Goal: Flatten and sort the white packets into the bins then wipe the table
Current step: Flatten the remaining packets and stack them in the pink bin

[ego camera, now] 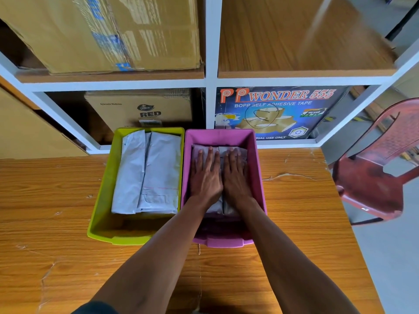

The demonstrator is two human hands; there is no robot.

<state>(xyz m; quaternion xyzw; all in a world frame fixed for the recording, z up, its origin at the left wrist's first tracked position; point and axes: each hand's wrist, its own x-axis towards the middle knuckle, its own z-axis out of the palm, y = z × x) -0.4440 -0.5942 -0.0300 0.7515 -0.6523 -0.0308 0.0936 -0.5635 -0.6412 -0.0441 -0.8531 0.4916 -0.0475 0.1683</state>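
A wooden table (68, 223) with scuffed, chipped veneer carries two bins side by side at its far edge. The green bin (99, 223) sits left and the pink bin (257, 168) right, walls seemingly touching, roughly midway between the side edges.

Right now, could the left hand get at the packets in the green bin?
Probably yes: the green bin is open-topped, right beside the left hand, its packets uncovered; only the pink bin's wall stands between.
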